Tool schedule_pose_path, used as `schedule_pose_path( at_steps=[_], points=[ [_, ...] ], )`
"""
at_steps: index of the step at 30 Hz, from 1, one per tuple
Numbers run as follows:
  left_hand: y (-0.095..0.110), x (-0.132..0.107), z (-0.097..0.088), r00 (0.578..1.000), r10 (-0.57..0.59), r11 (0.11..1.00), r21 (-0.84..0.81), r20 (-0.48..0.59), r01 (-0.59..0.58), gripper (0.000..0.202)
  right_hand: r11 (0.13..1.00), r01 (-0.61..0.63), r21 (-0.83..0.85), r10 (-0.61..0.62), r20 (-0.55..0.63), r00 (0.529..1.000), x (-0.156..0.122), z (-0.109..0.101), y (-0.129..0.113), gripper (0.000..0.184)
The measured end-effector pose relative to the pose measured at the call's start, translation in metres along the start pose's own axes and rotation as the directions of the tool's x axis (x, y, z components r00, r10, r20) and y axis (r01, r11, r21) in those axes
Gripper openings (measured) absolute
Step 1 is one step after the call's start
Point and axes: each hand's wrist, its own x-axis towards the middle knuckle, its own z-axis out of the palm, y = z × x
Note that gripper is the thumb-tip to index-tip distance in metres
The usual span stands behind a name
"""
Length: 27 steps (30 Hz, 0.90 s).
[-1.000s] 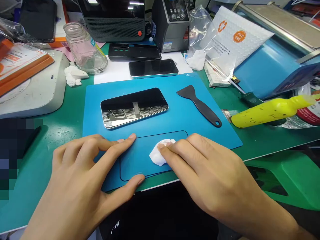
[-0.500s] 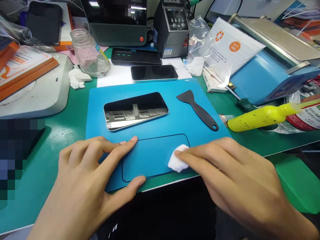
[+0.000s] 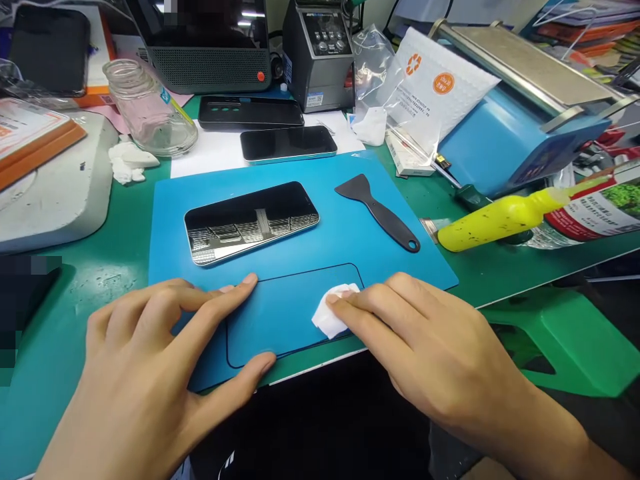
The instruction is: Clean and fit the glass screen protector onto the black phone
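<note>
A thin clear sheet with a dark rim (image 3: 280,313) lies at the near edge of the blue mat (image 3: 350,227). My left hand (image 3: 150,360) holds the sheet's left end, index finger at its far corner and thumb at its near corner. With my right hand (image 3: 430,353) I press a small white wad (image 3: 333,312) onto the sheet's right part, fingers together. A phone (image 3: 250,221) with a mirror-like screen lies on the mat behind the sheet. A black plastic scraper (image 3: 377,212) lies to its right.
Behind the mat lie another phone (image 3: 287,144) on white paper, a dark phone back (image 3: 250,112), a glass jar (image 3: 147,107) and white wads (image 3: 127,160). A yellow bottle (image 3: 500,219) lies at the right, with a blue machine (image 3: 505,133) behind it.
My right hand slid the white wad to the right across the sheet, then back a little to the left. My left hand kept its hold. The view shifted slightly.
</note>
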Motion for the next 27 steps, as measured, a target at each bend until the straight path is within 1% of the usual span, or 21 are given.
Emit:
schedule_pose_path(
  at_steps=[4, 6, 9, 11, 13, 15, 17, 22, 27],
  points=[
    [-0.002, -0.001, 0.002, 0.999, 0.018, 1.0, 0.022, -0.03, -0.017, 0.066, 1.0, -0.022, -0.002, 0.022, 0.013, 1.0, -0.016, -0.007, -0.002, 0.031],
    [-0.003, 0.0, 0.004, 0.999, 0.024, 1.0, 0.021, -0.033, -0.023, 0.066, 1.0, -0.027, 0.005, 0.027, 0.019, 0.999, -0.017, -0.009, -0.002, 0.032],
    [-0.005, 0.0, 0.005, 0.999, 0.028, 1.0, 0.006, -0.032, -0.028, 0.068, 0.998, -0.065, -0.003, 0.065, -0.01, 0.998, -0.008, -0.009, 0.001, 0.031],
    [-0.005, 0.0, 0.005, 0.998, 0.047, 0.999, 0.004, -0.046, -0.047, 0.068, 0.996, -0.087, -0.017, 0.085, -0.076, 0.993, 0.003, -0.004, 0.004, 0.031],
    [-0.006, 0.001, 0.005, 0.997, 0.061, 0.998, 0.005, -0.05, -0.06, 0.068, 0.997, -0.061, -0.036, 0.057, -0.103, 0.993, 0.013, 0.002, 0.008, 0.029],
    [-0.007, 0.001, 0.004, 0.998, 0.058, 0.998, 0.01, -0.036, -0.057, 0.068, 0.997, -0.007, -0.073, 0.0, -0.086, 0.996, 0.02, 0.008, 0.012, 0.026],
    [-0.01, 0.0, 0.004, 0.998, 0.051, 0.998, 0.022, -0.037, -0.051, 0.068, 0.997, 0.032, -0.069, -0.036, -0.062, 0.997, 0.022, 0.013, 0.017, 0.025],
    [-0.016, -0.005, 0.007, 0.997, 0.052, 0.997, 0.065, -0.06, -0.048, 0.071, 0.998, 0.066, 0.002, -0.066, -0.037, 0.997, 0.013, 0.012, 0.023, 0.029],
    [-0.011, -0.005, 0.007, 0.999, 0.004, 0.999, 0.052, -0.051, -0.001, 0.068, 1.0, 0.021, 0.018, -0.021, -0.013, 1.0, -0.003, 0.003, 0.018, 0.034]
  ],
)
